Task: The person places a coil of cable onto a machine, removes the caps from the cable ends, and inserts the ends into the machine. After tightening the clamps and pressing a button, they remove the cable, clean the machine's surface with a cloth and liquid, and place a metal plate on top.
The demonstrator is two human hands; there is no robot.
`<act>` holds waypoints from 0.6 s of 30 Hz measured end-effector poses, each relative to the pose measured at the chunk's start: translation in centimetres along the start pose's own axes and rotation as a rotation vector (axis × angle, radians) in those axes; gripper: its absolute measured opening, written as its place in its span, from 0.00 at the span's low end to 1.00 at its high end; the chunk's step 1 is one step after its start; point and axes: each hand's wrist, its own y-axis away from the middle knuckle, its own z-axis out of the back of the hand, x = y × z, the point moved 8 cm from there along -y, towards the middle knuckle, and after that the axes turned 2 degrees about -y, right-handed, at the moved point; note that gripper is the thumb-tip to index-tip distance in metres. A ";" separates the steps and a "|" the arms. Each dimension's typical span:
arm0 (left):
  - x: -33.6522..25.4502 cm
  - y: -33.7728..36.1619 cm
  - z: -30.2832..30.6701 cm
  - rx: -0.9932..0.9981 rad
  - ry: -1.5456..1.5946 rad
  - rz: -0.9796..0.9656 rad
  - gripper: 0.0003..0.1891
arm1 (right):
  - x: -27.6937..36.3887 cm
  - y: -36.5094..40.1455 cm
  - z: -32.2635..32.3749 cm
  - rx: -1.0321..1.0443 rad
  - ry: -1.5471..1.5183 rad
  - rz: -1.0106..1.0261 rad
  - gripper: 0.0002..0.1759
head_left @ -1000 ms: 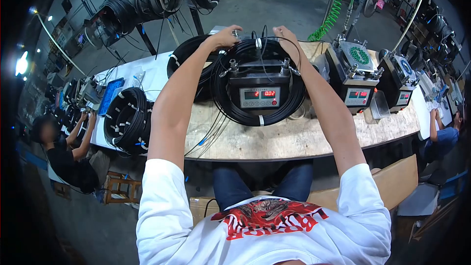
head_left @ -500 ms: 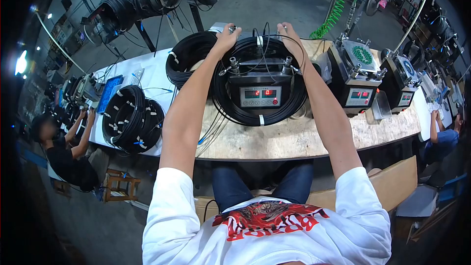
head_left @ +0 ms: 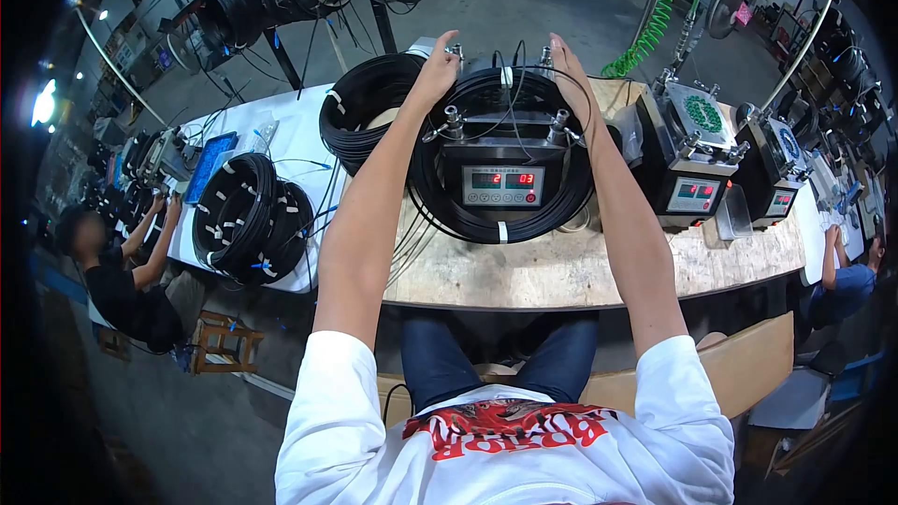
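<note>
A black cable coil (head_left: 503, 231) lies around a machine (head_left: 514, 155) whose lit panel (head_left: 502, 186) faces me. Both my arms reach past it to its far corners. My left hand (head_left: 438, 73) is at the far left metal knob (head_left: 455, 52), with a finger stretched out beyond it. At the far right corner, my right hand (head_left: 571, 75) has its fingers extended upward, beside another knob (head_left: 546, 56). Whether either hand grips its knob is too small to tell. A thin cable loop (head_left: 520, 122) rises over the machine's top.
More black coils stand left, one (head_left: 360, 108) beside my left forearm, others (head_left: 238, 215) farther out. Two similar machines (head_left: 694, 192) (head_left: 778, 201) stand right, near a clear plastic tray (head_left: 734, 215). A co-worker (head_left: 131, 290) sits left, another (head_left: 842, 276) right. Coils hang on a rack (head_left: 271, 0).
The panel's right number reads differently. My fingers are straighter and more raised at both far corners. The whole view has shifted slightly.
</note>
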 end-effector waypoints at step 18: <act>-0.9 -0.7 -0.5 0.046 -0.233 -0.106 0.27 | 0.4 0.2 -0.5 0.192 0.080 -0.073 0.37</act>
